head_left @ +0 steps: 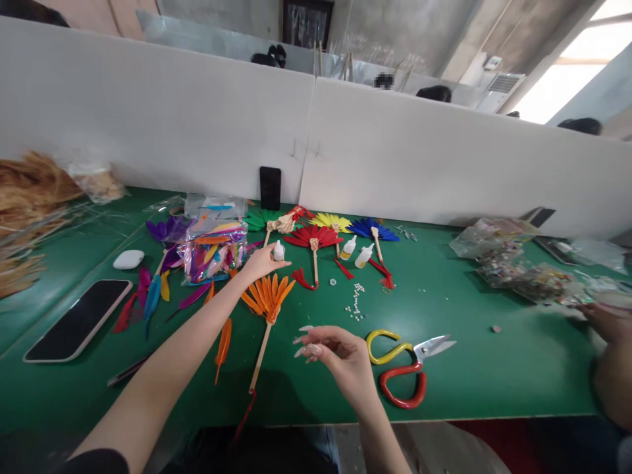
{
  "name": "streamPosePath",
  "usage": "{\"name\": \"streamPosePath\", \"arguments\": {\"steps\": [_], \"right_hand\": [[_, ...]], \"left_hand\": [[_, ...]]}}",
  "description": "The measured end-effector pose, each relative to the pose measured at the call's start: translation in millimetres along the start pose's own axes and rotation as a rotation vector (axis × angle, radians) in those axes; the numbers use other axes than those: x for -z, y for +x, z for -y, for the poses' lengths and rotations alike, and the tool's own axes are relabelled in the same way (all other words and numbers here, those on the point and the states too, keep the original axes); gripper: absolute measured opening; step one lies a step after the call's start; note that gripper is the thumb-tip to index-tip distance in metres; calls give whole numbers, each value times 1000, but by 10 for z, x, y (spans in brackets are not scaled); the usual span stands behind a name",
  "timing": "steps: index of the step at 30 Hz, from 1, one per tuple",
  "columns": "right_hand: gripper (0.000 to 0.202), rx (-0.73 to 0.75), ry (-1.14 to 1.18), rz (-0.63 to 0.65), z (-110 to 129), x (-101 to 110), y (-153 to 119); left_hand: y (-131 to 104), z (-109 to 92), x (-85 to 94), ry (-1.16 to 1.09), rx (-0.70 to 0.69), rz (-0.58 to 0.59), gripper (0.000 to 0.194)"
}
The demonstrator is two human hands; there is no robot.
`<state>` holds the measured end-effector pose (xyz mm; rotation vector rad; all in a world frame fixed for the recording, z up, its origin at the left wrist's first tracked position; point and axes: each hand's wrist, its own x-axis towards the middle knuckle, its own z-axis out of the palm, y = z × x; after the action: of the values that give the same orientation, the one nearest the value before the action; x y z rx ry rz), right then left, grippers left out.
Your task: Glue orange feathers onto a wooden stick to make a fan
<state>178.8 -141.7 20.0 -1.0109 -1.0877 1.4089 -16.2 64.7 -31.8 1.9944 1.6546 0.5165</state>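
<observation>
My left hand (261, 263) reaches to the back middle of the table, its fingers closed round a small white squeeze bottle (279, 251). Just in front of that hand lies an orange feather fan (269, 299) with a wooden handle and a red cord. My right hand (343, 359) hovers right of the handle. Its fingers are loosely bent and apart, with nothing visible between them. Small white beads (356, 301) are scattered beyond it. Scissors (419, 365) with one yellow and one red handle lie open to its right.
Red (315, 240), yellow (332, 222) and blue (374, 228) fans lie behind, near two glue bottles (348, 249). Bagged feathers (216, 243), a phone (79, 321) and a white case (129, 259) are left. Another person's hand (609, 326) is far right by bagged beads (548, 284). White partitions (419, 158) border the back.
</observation>
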Motion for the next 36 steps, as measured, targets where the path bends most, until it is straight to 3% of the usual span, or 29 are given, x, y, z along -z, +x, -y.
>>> {"name": "streamPosePath", "arguments": {"steps": [3,8,13,18,21,25,28,36], "right_hand": [[8,35,-12,-25,34,-46,5],[20,79,6,-5,85,-102,18],[22,10,185,93,123,-152,40],[25,-62,318,103,194,-213,85],[22,-65,332,63,203,-253,122],[23,-31,218,16,177,-298,154],[24,-11,131,20,179,-311,160],[34,-51,178,52,230,-315,178]], "left_hand": [[-196,-69,97,-17,-41,-26,77],[-837,-162,302,-102,-130,-34,51],[-1537,-27,450,-116,17,-93,44],[-2002,153,319,33,198,-9,38],[-2139,208,142,208,282,54,40],[-2191,261,-41,390,249,93,34],[-2187,290,-76,420,254,106,31],[-2216,345,-65,404,203,93,30]]}}
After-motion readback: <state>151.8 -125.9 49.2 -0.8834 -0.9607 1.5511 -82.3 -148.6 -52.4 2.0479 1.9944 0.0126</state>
